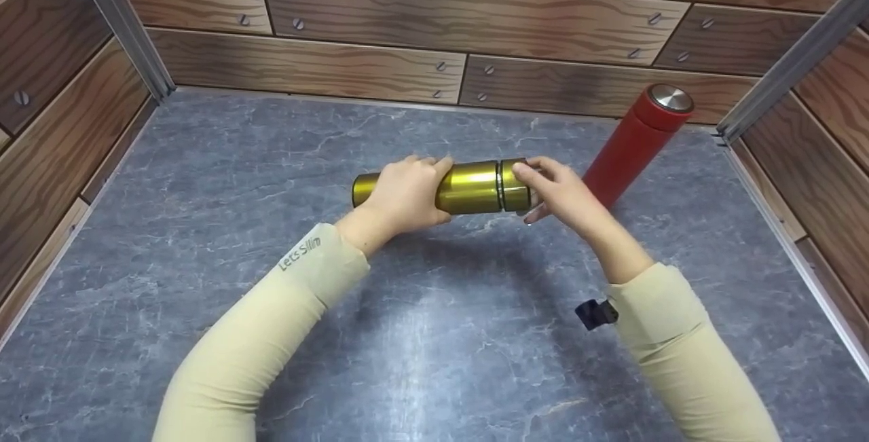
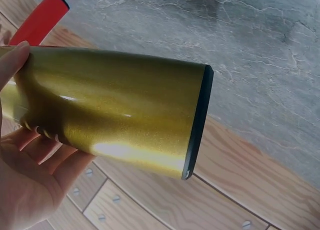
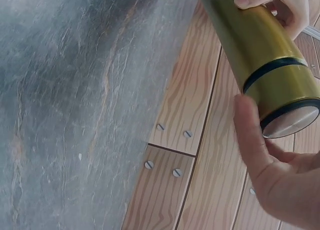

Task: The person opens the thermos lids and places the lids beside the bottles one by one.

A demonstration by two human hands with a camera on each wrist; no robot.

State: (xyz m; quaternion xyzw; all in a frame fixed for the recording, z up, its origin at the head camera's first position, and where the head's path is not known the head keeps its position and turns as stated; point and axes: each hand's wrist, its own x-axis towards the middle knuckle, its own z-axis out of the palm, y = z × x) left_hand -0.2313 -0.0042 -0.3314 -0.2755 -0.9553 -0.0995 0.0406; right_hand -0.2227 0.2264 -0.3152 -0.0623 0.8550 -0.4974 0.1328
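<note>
A shiny gold thermos flask (image 1: 468, 187) lies sideways in the air above the tabletop, its lid to the right. My left hand (image 1: 407, 194) grips the body, thumb on one side and fingers round the other. The dark-rimmed base (image 2: 200, 122) shows in the left wrist view. At the other end my right hand (image 1: 563, 194) holds the lid (image 3: 282, 92) between thumb and fingers; some fingers are hidden behind it. A dark ring separates lid and body, and the lid's end is silvery. Just beyond the right hand, a red thermos flask (image 1: 631, 146) stands upright.
A grey marbled tabletop (image 1: 407, 333) spreads beneath both hands. Wood-patterned panels (image 1: 366, 7) wall it in at the back and both sides, with metal posts (image 1: 125, 28) at the rear corners. A small black device (image 1: 596, 314) sits at the right sleeve.
</note>
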